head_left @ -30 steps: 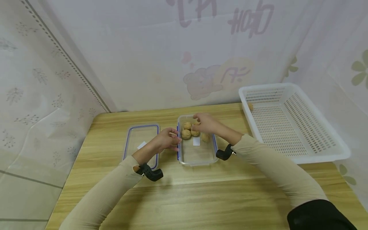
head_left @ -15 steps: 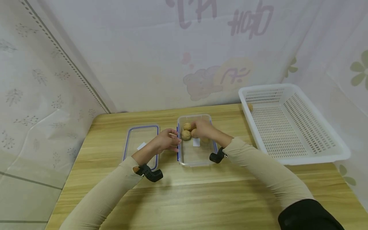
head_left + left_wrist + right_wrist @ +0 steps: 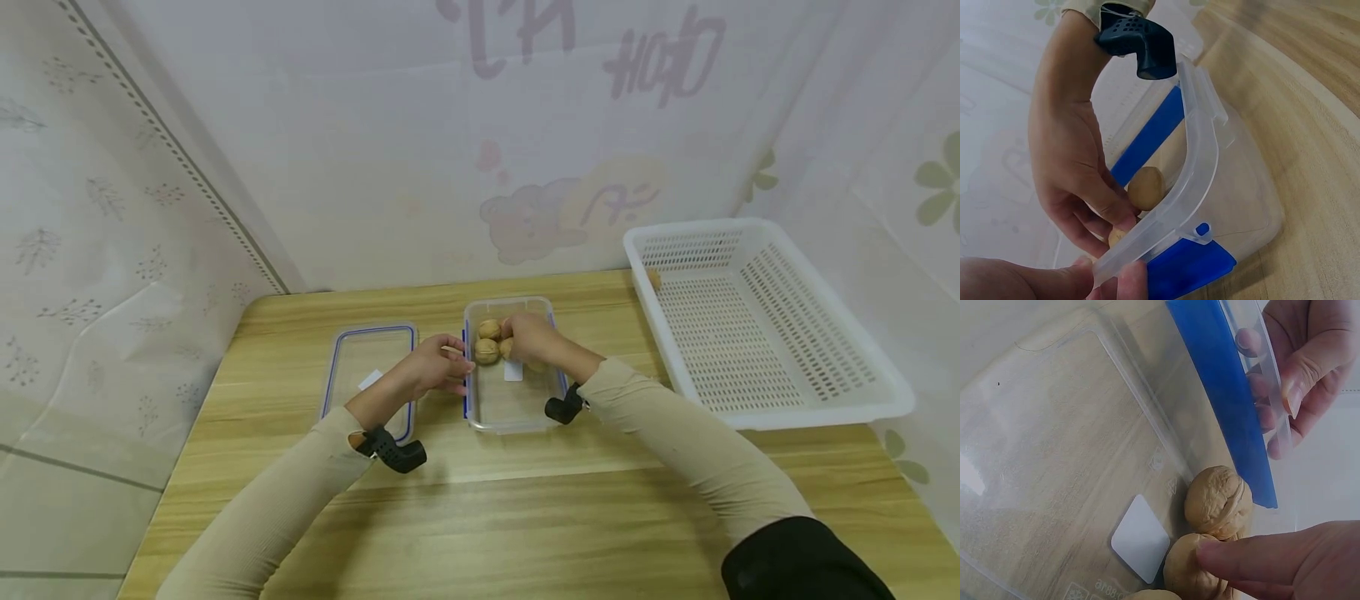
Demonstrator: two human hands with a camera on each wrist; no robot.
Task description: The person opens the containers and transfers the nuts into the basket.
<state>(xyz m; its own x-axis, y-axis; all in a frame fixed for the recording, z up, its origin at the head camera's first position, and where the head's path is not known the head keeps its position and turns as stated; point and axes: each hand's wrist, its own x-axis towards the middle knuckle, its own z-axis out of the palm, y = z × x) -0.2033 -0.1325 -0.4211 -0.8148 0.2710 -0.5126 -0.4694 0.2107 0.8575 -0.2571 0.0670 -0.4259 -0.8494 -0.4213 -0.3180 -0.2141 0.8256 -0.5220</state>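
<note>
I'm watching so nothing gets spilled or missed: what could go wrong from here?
The pinched walnut could slip from the right hand and roll within the box. The left hand grips only one side, so a tug might shift the box. The far walnut in the basket, partly hidden by its rim, might be overlooked.

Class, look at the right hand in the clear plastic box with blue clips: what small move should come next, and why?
Probably let the right hand release the round tan walnut it pinches. That walnut already sits inside the clear plastic box, whose rim the left hand grips, while one more walnut lies in the white perforated plastic basket, suggesting the right hand may be needed there.
</note>
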